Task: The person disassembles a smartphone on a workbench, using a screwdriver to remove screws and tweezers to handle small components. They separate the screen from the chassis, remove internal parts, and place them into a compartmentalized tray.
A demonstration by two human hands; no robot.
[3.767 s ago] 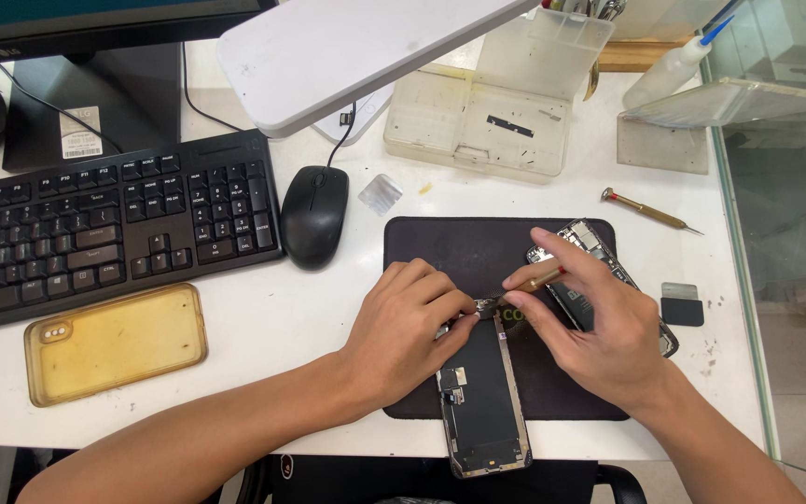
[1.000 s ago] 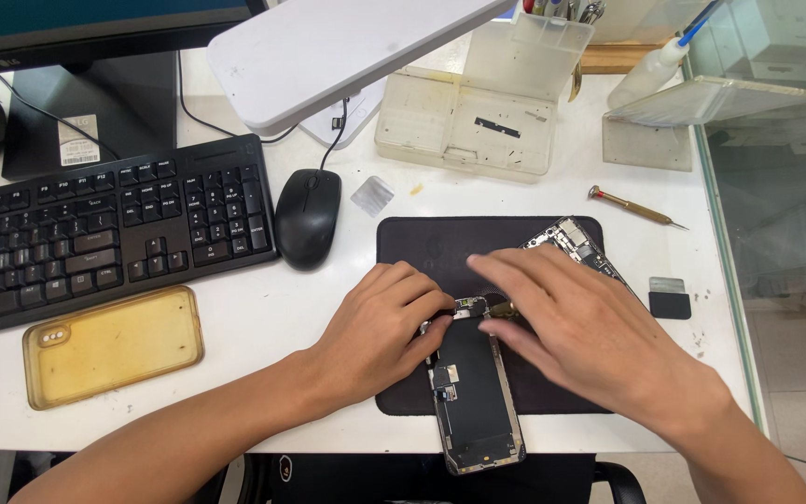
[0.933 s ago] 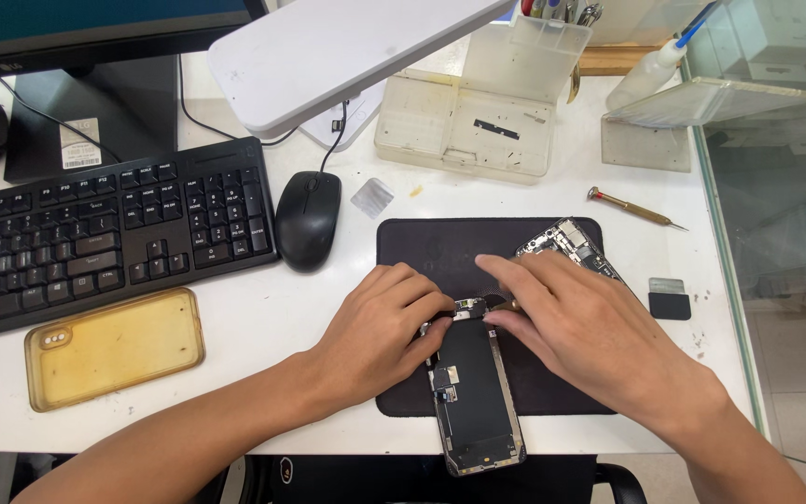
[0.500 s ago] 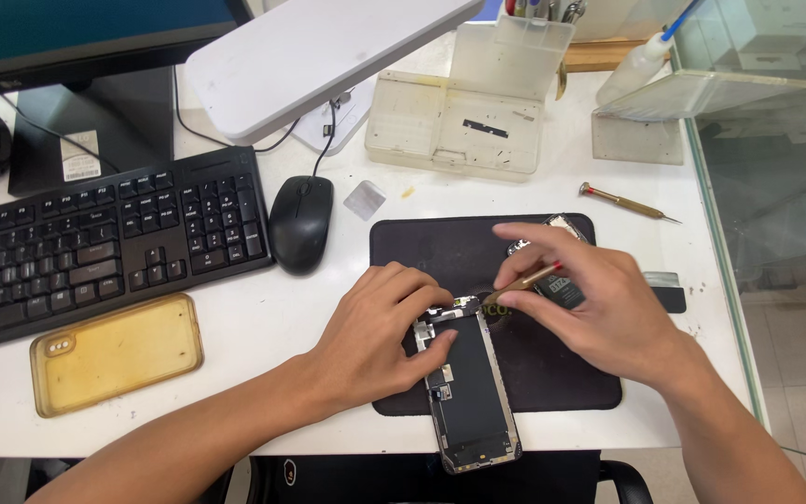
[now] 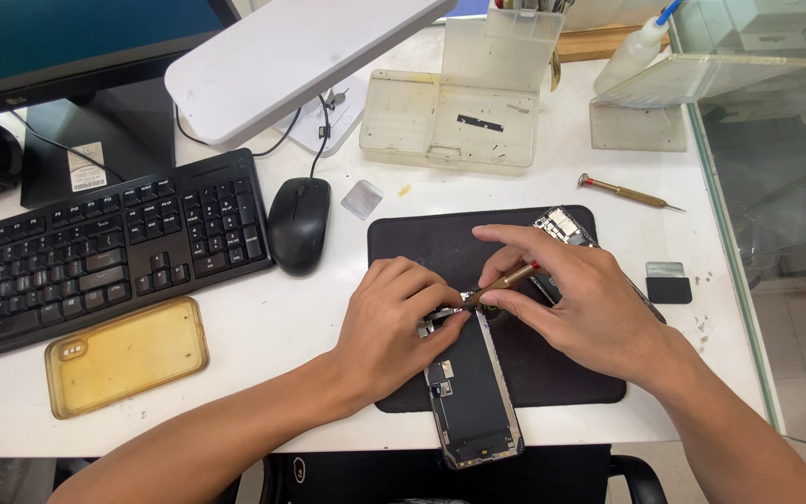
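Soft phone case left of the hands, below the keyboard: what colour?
Translucent yellowed amber, the soft rectangular phone case, lying flat on the white desk; the head view shows it.

A keyboard (image 5: 95, 252), mouse (image 5: 298, 222) and yellowed case (image 5: 126, 356) are lying on the desk (image 5: 263, 327), a spare screwdriver (image 5: 622, 193) sitting apart.

A teal monitor screen (image 5: 76, 37) fills the upper left; below it, a small white label (image 5: 83, 168) on the dark stand (image 5: 95, 145).

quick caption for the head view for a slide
Right hand works a screwdriver at a phone screen steadied by the left hand.
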